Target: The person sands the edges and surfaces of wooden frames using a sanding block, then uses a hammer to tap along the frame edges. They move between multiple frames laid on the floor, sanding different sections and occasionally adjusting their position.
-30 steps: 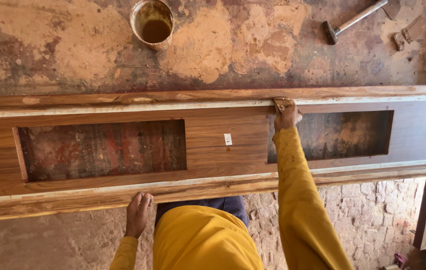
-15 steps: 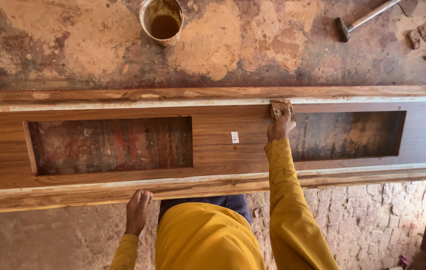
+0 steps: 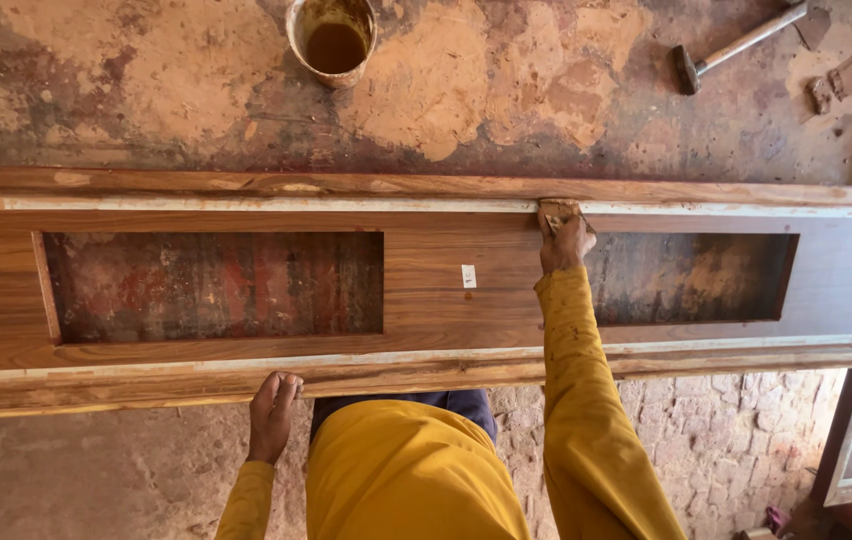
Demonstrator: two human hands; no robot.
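1. Head view: the right hand point(image 3: 564, 243) reaches out at the end of a mustard-yellow sleeve point(image 3: 591, 400) and presses a small scraper point(image 3: 556, 210) against the pale filler strip point(image 3: 246, 204) along the far inner edge of the long wooden door frame point(image 3: 426, 290). The fingers are clenched over the tool, and only its top edge shows beyond them.
2. The left hand point(image 3: 272, 414) is nearer the body and grips the frame's near edge, fingers curled over the lip.
3. To the left of the right hand lies a rectangular opening point(image 3: 214, 285) in the frame; a second opening point(image 3: 691, 278) starts just to its right.
4. A small white tag point(image 3: 468, 275) sits on the middle panel just left of the right wrist.
5. Well beyond the right hand, on the stained workbench point(image 3: 506, 90), stand a tin of brown liquid point(image 3: 334, 40) and, further right, a hammer point(image 3: 736, 45).
6. Compared with half a second ago, the right hand and scraper sit at much the same spot on the strip; the left hand keeps its grip on the near edge.
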